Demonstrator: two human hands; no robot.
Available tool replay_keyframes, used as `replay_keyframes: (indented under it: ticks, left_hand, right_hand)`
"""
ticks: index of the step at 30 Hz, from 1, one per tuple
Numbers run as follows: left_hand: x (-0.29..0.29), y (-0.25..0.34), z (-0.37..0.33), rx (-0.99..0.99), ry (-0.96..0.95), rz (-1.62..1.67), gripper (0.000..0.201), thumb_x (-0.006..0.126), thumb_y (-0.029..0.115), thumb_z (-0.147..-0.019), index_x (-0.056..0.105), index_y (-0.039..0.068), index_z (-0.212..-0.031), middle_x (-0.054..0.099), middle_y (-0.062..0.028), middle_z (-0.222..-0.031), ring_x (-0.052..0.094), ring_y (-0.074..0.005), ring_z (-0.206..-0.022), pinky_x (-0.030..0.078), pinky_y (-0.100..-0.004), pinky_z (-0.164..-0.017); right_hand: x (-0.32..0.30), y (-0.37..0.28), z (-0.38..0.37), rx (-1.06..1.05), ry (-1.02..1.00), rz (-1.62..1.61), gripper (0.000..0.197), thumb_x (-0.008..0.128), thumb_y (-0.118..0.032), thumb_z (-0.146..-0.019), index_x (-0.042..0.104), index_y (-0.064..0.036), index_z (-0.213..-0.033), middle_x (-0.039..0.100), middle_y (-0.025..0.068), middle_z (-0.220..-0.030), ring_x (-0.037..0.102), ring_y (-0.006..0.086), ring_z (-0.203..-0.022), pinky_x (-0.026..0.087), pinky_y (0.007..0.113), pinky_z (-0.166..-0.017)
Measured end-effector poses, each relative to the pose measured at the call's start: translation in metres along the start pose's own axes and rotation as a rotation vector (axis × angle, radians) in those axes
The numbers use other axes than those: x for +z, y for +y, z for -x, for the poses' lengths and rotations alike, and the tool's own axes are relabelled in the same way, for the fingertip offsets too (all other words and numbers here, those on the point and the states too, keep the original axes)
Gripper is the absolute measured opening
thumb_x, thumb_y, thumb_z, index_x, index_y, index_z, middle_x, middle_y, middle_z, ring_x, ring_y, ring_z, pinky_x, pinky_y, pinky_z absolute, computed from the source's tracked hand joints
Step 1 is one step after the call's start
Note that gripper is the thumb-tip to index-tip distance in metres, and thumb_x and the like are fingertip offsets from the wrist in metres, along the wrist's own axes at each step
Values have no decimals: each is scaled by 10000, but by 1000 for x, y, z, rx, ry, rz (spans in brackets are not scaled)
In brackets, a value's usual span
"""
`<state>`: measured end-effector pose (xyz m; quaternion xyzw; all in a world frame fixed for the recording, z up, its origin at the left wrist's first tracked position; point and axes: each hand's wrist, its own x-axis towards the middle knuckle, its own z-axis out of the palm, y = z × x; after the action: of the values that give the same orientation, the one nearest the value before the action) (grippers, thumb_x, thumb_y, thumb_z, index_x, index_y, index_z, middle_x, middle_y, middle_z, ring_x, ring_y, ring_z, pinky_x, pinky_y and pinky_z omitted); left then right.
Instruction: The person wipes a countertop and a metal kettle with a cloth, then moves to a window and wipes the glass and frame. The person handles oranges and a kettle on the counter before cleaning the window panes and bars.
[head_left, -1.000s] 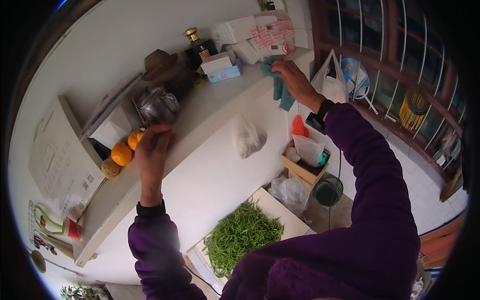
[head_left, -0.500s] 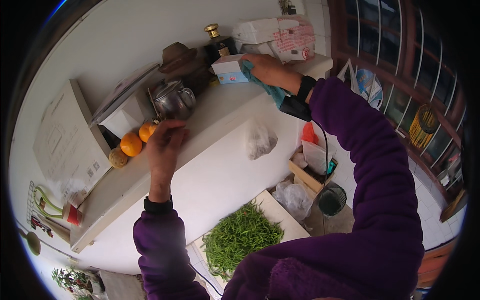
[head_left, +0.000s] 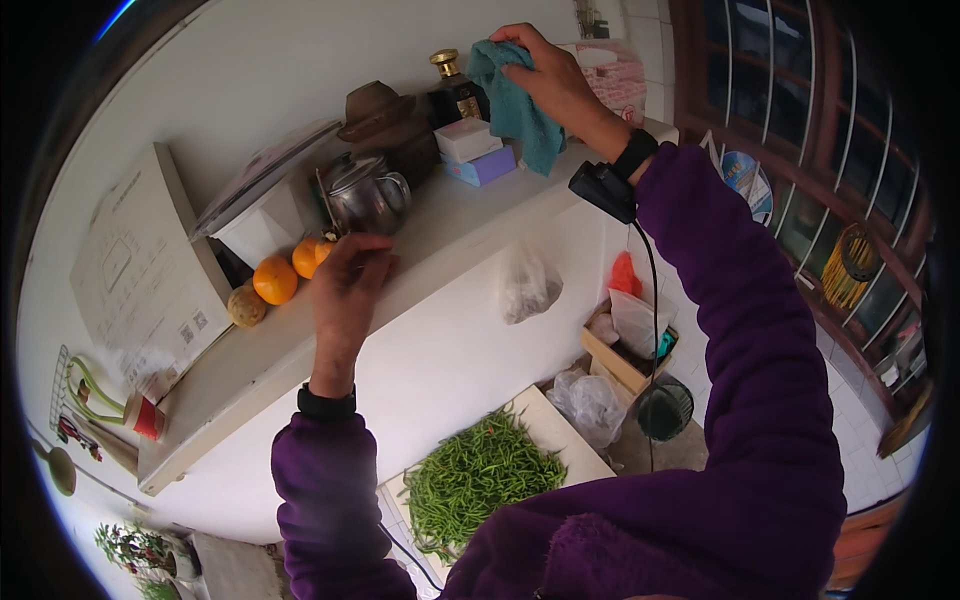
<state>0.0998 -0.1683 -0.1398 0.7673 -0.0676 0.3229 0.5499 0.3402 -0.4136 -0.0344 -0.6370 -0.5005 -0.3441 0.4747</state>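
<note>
A brown hat (head_left: 375,103) sits at the back of the white shelf (head_left: 250,370), beside a dark bottle with a gold cap (head_left: 452,88). A white box (head_left: 467,140) lies stacked on a purple one (head_left: 485,167). A potato (head_left: 246,306) rests at the shelf's left. Below, green beans (head_left: 480,478) are heaped on a board, near a clear plastic bag (head_left: 527,285) and a dark bucket (head_left: 665,408).

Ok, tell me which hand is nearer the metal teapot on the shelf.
Left. The left hand rests on the shelf edge just below the metal teapot, beside the oranges. The right hand is farther along, gripping a teal cloth.
</note>
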Motion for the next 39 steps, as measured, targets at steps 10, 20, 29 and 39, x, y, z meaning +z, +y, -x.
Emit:
replay_keyframes:
  ticks: [10, 20, 29, 39]
  left_hand:
    - [0, 0, 1, 23, 0, -57, 129, 589, -2, -912, 644, -5, -1029, 686, -62, -890, 678, -116, -843, 524, -232, -777]
    - [2, 0, -1, 73, -11, -127, 130, 595, -16, -903, 644, -7, -1024, 683, -61, -933, 677, -120, -852, 522, -232, -785]
    - [0, 3, 0, -1, -19, -98, 138, 587, -16, -912, 641, -6, -1039, 684, -65, -940, 680, -125, -872, 527, -229, -803]
    - [0, -3, -2, -7, -33, -30, 139, 580, -20, -926, 643, -3, -1049, 667, -38, -925, 654, -98, -874, 526, -225, -806]
  right_hand:
    - [45, 43, -15, 120, -864, 95, 808, 813, -284, -729, 420, -194, -1430, 404, 98, -1411, 398, 306, -1324, 354, 380, -1089]
    - [52, 24, 33, -309, -350, 343, 474, 752, -141, -781, 577, -180, -1219, 570, 63, -1194, 555, 289, -1119, 471, 365, -943]
    - [19, 12, 33, 30, -89, 35, 282, 592, -210, -940, 618, -135, -1211, 634, 75, -1149, 607, 275, -1067, 470, 351, -935]
    - [-11, 47, 83, 198, -563, 210, 365, 526, -288, -949, 596, -87, -1246, 621, 153, -1224, 572, 345, -1136, 448, 425, -965]
